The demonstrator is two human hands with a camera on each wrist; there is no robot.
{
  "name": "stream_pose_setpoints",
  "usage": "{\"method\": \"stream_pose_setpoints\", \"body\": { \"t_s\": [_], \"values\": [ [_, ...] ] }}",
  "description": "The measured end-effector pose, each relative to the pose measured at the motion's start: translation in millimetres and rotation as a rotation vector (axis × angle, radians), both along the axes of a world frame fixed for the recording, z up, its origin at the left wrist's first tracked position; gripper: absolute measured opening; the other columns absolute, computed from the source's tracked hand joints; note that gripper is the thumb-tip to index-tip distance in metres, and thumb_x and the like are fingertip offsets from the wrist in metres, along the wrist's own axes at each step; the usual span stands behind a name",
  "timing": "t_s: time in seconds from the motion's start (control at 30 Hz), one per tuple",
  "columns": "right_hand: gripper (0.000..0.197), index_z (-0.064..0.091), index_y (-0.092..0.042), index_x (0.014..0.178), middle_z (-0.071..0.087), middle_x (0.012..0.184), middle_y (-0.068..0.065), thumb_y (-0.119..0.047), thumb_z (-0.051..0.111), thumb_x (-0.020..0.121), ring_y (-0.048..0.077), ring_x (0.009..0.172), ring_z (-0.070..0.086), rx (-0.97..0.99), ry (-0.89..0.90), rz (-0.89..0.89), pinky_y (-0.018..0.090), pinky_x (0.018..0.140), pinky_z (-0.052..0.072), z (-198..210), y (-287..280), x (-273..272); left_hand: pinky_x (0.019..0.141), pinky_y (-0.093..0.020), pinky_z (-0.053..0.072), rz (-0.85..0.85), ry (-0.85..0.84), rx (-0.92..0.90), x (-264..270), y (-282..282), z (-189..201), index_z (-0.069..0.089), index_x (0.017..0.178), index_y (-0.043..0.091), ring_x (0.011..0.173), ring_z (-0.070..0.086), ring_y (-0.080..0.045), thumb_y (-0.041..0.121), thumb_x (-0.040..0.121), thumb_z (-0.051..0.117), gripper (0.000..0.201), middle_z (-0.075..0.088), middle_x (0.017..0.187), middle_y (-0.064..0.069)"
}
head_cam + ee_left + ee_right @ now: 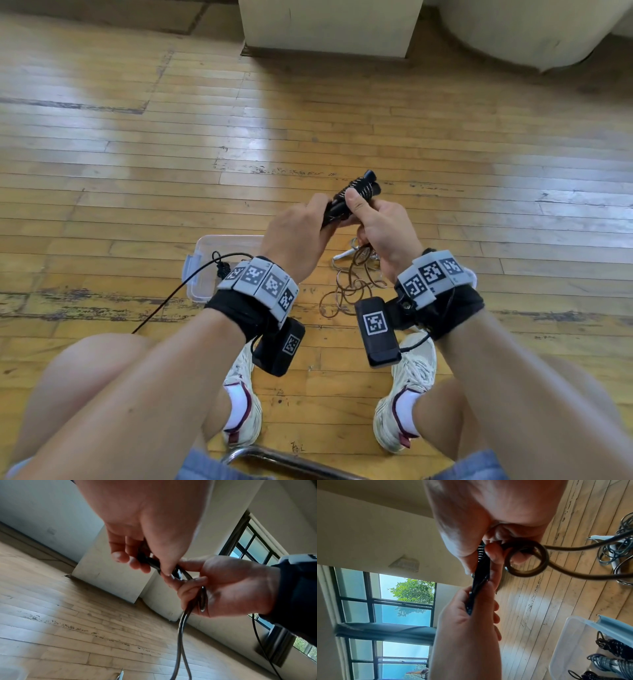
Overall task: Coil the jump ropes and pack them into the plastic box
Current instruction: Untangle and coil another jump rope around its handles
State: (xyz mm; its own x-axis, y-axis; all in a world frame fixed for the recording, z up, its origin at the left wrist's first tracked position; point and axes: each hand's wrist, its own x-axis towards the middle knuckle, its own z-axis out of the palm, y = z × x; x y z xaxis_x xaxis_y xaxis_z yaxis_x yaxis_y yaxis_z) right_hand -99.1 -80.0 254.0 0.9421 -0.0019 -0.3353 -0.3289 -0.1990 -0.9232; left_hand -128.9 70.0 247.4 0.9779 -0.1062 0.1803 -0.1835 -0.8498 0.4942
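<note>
While both hands work above the plastic box (205,270), the left hand (298,236) curls round the lower end of the black handles (356,192) and the right hand (387,233) pinches them higher up with the thumb, a small loop of the black cord (527,559) caught under its fingers (493,555). From that loop the cord hangs down past the box toward the floor (479,144).

To do this wrap well, I would keep the two handles pressed side by side in the left hand, lay each turn snug against the one before it, and hold tension with the right so the stiff cord cannot spring open. The tail probably needs tucking under a turn before the bundle goes into the box.

Just right of the box, a second rope (352,284), brownish with a white handle, lies in a loose tangle on the floor. Inside the box, the right wrist view shows coiled ropes (607,660) already packed.

The floor is worn wooden boards with scuffed paint marks. Beyond the box stands a pale square pillar (329,27); a dark-framed window (399,597) shows in the wrist views.
</note>
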Motion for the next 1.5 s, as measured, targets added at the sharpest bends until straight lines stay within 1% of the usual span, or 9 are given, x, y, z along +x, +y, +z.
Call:
{"method": "stream_pose_setpoints", "body": {
  "t_s": [0.23,0.47,0.63,0.73,1.0,1.17,1.3,1.4,1.5],
  "values": [
    [0.049,0.066,-0.002,0.100,0.064,0.077,0.007,-0.050,0.061,0.095,0.009,0.054,0.045,0.023,0.089,0.113,0.024,0.058,0.039,-1,-7,2,0.064,-0.036,0.044,-0.150,0.228,-0.126,8,10,5,0.056,0.103,0.004,0.074,0.056,-0.025,0.043,0.097,0.058,0.039,0.064,0.086,-0.007],
    [0.010,0.061,-0.008,0.100,0.064,0.075,0.001,-0.016,0.056,0.101,0.009,0.063,0.055,0.293,0.095,0.265,0.018,0.061,0.049,18,-18,2,0.056,-0.038,0.045,0.081,0.189,-0.406,10,11,5,0.058,0.087,0.008,0.056,0.051,-0.019,0.042,0.102,0.049,0.039,0.059,0.066,-0.001],
    [0.018,0.060,-0.012,0.089,0.062,0.066,-0.002,-0.026,0.059,0.099,0.008,0.055,0.051,0.286,0.150,0.280,0.018,0.052,0.044,21,-10,0,0.038,-0.023,0.030,0.199,0.294,-0.921,5,3,7,0.058,0.087,0.003,0.041,0.038,-0.014,0.032,0.104,0.051,0.035,0.050,0.060,-0.005],
    [0.019,0.059,-0.010,0.101,0.060,0.065,-0.001,-0.028,0.062,0.097,0.007,0.051,0.049,0.308,0.178,0.233,0.017,0.050,0.041,18,-4,1,0.035,-0.017,0.025,0.247,0.413,-1.234,3,1,10,0.059,0.103,-0.006,0.040,0.032,-0.010,0.031,0.105,0.051,0.038,0.046,0.061,-0.005],
    [0.030,0.057,-0.009,0.121,0.070,0.079,-0.002,-0.023,0.065,0.096,0.006,0.051,0.047,0.399,0.155,0.164,0.020,0.048,0.041,17,-2,1,0.032,-0.015,0.022,0.201,0.657,-1.493,0,-1,19,0.062,0.101,0.005,0.039,0.028,-0.004,0.042,0.105,0.044,0.041,0.046,0.056,0.002],
    [0.024,0.062,-0.007,0.115,0.069,0.086,0.004,-0.019,0.067,0.094,0.007,0.051,0.044,0.376,0.063,0.091,0.022,0.052,0.040,14,-4,-3,0.034,-0.018,0.029,0.196,0.688,-1.305,1,2,19,0.063,0.099,0.004,0.039,0.035,-0.008,0.048,0.104,0.043,0.049,0.053,0.057,-0.001],
    [0.030,0.062,-0.005,0.114,0.074,0.101,0.012,-0.026,0.070,0.093,0.005,0.051,0.048,0.245,0.050,-0.017,0.024,0.055,0.046,7,-5,0,0.056,-0.031,0.055,0.155,0.338,-0.696,5,4,5,0.057,0.113,0.012,0.065,0.060,-0.014,0.042,0.099,0.057,0.033,0.066,0.092,-0.004],
    [0.030,0.063,-0.004,0.111,0.076,0.101,0.012,-0.027,0.070,0.093,0.005,0.051,0.051,0.197,0.037,-0.033,0.022,0.054,0.047,0,-4,0,0.079,-0.030,0.049,0.000,0.184,-0.205,2,5,-5,0.052,0.127,0.016,0.094,0.058,-0.015,0.042,0.091,0.067,0.047,0.059,0.115,0.002],
    [0.028,0.063,-0.007,0.107,0.076,0.097,0.012,-0.029,0.071,0.093,0.007,0.051,0.054,0.105,-0.025,-0.008,0.025,0.055,0.048,-2,2,-3,0.078,-0.030,0.043,0.018,0.143,-0.062,2,3,-7,0.050,0.127,0.012,0.098,0.056,-0.022,0.037,0.096,0.062,0.042,0.058,0.120,-0.005]
  ]
}}
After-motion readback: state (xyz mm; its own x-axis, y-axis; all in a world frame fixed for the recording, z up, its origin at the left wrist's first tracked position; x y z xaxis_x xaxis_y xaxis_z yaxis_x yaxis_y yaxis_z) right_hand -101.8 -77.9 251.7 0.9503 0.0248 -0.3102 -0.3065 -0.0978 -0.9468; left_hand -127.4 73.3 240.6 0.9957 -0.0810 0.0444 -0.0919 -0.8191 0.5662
